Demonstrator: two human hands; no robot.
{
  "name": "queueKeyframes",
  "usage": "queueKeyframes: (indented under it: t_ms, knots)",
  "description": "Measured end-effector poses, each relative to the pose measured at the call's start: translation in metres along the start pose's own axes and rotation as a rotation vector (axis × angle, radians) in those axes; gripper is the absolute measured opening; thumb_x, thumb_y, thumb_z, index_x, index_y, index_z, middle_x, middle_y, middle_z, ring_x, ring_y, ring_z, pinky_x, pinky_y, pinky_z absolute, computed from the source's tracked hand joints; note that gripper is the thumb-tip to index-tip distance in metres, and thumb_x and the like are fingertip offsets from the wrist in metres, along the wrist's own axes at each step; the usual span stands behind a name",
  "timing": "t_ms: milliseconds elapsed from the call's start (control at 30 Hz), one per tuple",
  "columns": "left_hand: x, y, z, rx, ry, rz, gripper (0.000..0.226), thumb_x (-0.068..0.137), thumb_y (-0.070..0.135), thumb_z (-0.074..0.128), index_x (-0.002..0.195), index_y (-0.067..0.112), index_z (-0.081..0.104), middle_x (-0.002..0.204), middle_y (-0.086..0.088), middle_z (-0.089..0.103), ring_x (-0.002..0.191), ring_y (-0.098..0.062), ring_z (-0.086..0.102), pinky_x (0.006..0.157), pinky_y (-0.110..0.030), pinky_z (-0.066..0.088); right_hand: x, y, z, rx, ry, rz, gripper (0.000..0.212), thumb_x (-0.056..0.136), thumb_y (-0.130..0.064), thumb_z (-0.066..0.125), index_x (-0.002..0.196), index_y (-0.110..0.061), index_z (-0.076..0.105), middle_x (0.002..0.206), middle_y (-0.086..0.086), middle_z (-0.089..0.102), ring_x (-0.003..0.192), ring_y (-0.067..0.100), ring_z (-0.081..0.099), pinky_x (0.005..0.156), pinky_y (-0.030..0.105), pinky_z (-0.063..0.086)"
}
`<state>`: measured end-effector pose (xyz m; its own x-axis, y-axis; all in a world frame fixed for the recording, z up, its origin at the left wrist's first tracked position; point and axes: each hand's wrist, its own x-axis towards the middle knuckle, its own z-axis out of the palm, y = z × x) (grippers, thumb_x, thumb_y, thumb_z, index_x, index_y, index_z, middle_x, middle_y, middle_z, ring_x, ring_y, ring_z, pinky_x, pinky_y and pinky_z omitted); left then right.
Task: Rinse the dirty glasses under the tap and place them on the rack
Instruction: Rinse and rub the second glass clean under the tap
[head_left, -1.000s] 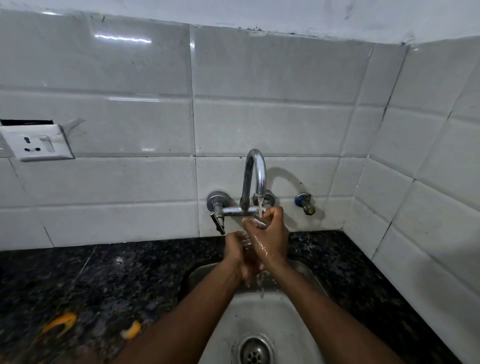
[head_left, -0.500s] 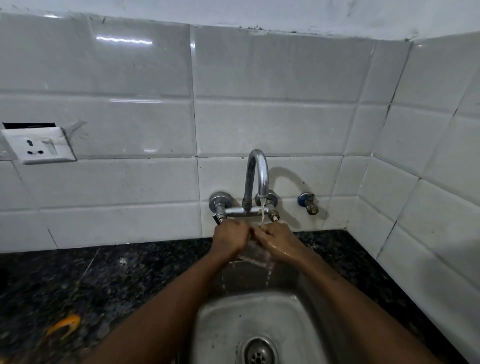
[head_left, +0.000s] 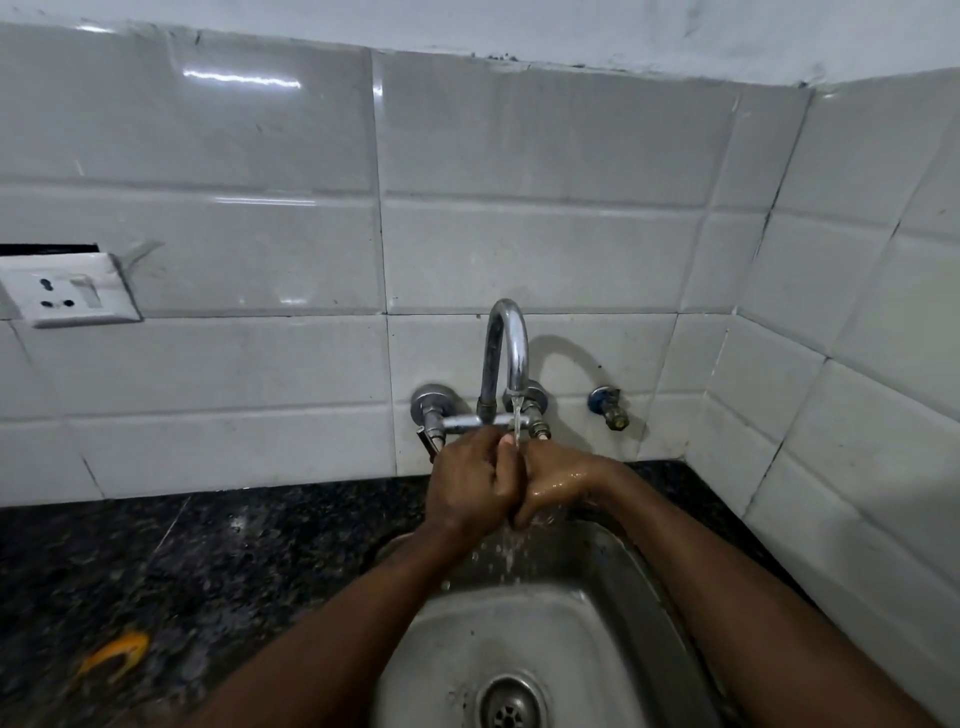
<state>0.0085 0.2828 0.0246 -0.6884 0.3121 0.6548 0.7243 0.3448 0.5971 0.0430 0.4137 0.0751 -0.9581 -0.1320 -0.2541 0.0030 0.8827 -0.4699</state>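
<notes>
My left hand (head_left: 470, 491) and my right hand (head_left: 558, 480) are pressed together right under the spout of the chrome tap (head_left: 506, 358), both with fingers curled shut. A thin stream of water (head_left: 516, 421) lands where the hands meet and splashes down into the steel sink (head_left: 639, 587). The clear glass is almost wholly hidden inside the two hands, and no clean outline of it shows. My right hand is wet and shiny. No rack is in view.
The sink drain (head_left: 511, 701) lies below my forearms. Black granite counter (head_left: 156, 561) spreads to the left, with an orange scrap (head_left: 117, 657) on it. A wall socket (head_left: 70, 293) sits at the left. A small blue valve (head_left: 608, 405) is right of the tap. Tiled walls close the back and right.
My hands rose from lower over the sink to just under the spout and closed tighter together. The clear glass seen below them half a second ago is now covered.
</notes>
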Motion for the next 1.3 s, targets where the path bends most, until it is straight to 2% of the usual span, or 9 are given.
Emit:
queueKeyframes:
  t_ms: [100, 267, 400, 567, 733, 967, 1100, 1200, 1300]
  knots:
    - [0.004, -0.003, 0.003, 0.050, -0.053, -0.063, 0.033, 0.098, 0.032, 0.039, 0.073, 0.021, 0.058, 0.069, 0.002, 0.060, 0.057, -0.009, 0.050, 0.055, -0.020, 0.031, 0.002, 0.003, 0.010, 0.109, 0.115, 0.014, 0.043, 0.068, -0.013, 0.083, 0.108, -0.017, 0.069, 0.100, 0.001, 0.070, 0.093, 0.019, 0.068, 0.086, 0.033, 0.056]
    - [0.030, -0.005, -0.001, -0.042, -0.186, -0.721, 0.027, 0.102, 0.033, 0.038, 0.087, 0.012, 0.047, 0.092, -0.009, 0.063, 0.082, -0.021, 0.062, 0.073, -0.032, 0.051, 0.014, 0.000, 0.054, -0.419, 0.662, -0.018, 0.076, 0.077, -0.041, 0.075, 0.140, -0.018, 0.039, 0.119, 0.008, 0.065, 0.102, 0.026, 0.065, 0.084, 0.039, 0.055]
    - [0.032, -0.002, -0.004, -0.290, -0.201, -0.934, 0.030, 0.100, 0.037, 0.037, 0.119, 0.023, 0.055, 0.100, -0.007, 0.066, 0.091, -0.028, 0.066, 0.083, -0.041, 0.057, 0.021, 0.006, 0.057, -0.782, 0.764, -0.087, 0.079, 0.050, -0.029, 0.089, 0.120, -0.006, 0.062, 0.100, 0.015, 0.070, 0.088, 0.032, 0.069, 0.071, 0.039, 0.056]
    - [0.015, 0.005, -0.005, 0.138, -0.009, -0.354, 0.040, 0.100, 0.033, 0.038, 0.085, 0.013, 0.068, 0.083, -0.011, 0.072, 0.070, -0.022, 0.062, 0.063, -0.028, 0.042, 0.006, -0.006, 0.025, -0.319, 0.471, -0.096, 0.046, 0.069, -0.033, 0.077, 0.111, -0.018, 0.067, 0.098, 0.003, 0.073, 0.086, 0.021, 0.068, 0.080, 0.035, 0.057]
    - [0.011, -0.001, -0.005, 0.124, -0.130, 0.250, 0.037, 0.093, 0.035, 0.036, 0.083, 0.017, 0.066, 0.074, -0.001, 0.064, 0.063, -0.015, 0.056, 0.059, -0.024, 0.035, -0.005, 0.007, 0.013, 0.416, 0.090, -0.054, 0.044, 0.064, 0.002, 0.084, 0.102, -0.014, 0.067, 0.098, 0.005, 0.071, 0.094, 0.019, 0.069, 0.086, 0.033, 0.058]
    - [0.027, -0.018, 0.013, 0.086, -0.250, -0.430, 0.049, 0.103, 0.041, 0.033, 0.090, 0.010, 0.067, 0.088, -0.012, 0.071, 0.071, -0.017, 0.062, 0.068, -0.025, 0.049, 0.019, 0.010, 0.052, -0.250, 0.547, -0.025, 0.120, 0.070, -0.040, 0.081, 0.155, -0.025, -0.003, 0.122, 0.008, 0.065, 0.093, 0.026, 0.069, 0.081, 0.037, 0.057]
    - [0.024, -0.015, 0.006, -0.593, -0.094, -0.841, 0.070, 0.088, 0.075, 0.031, 0.098, 0.018, 0.070, 0.093, -0.010, 0.075, 0.088, -0.028, 0.071, 0.088, -0.045, 0.055, 0.022, 0.011, 0.059, 0.182, 0.713, -0.121, 0.078, 0.076, -0.040, 0.077, 0.140, -0.042, 0.033, 0.115, -0.003, 0.068, 0.091, 0.008, 0.069, 0.079, 0.029, 0.060]
    - [0.008, -0.010, 0.004, -0.892, -0.273, -1.207, 0.066, 0.097, 0.060, 0.029, 0.105, 0.006, 0.067, 0.093, -0.018, 0.071, 0.084, -0.032, 0.065, 0.073, -0.040, 0.054, 0.026, 0.009, 0.066, 0.639, 0.880, -0.048, 0.067, 0.070, -0.024, 0.086, 0.122, -0.030, 0.044, 0.102, -0.004, 0.069, 0.084, 0.005, 0.069, 0.066, 0.014, 0.055]
    - [-0.002, 0.001, 0.008, -1.062, -0.386, -1.306, 0.065, 0.094, 0.051, 0.023, 0.102, 0.007, 0.071, 0.087, -0.016, 0.073, 0.082, -0.030, 0.063, 0.067, -0.034, 0.051, 0.028, 0.002, 0.074, 0.581, 1.027, -0.021, 0.054, 0.067, -0.029, 0.089, 0.104, -0.025, 0.050, 0.093, -0.007, 0.065, 0.081, 0.003, 0.064, 0.064, 0.007, 0.047]
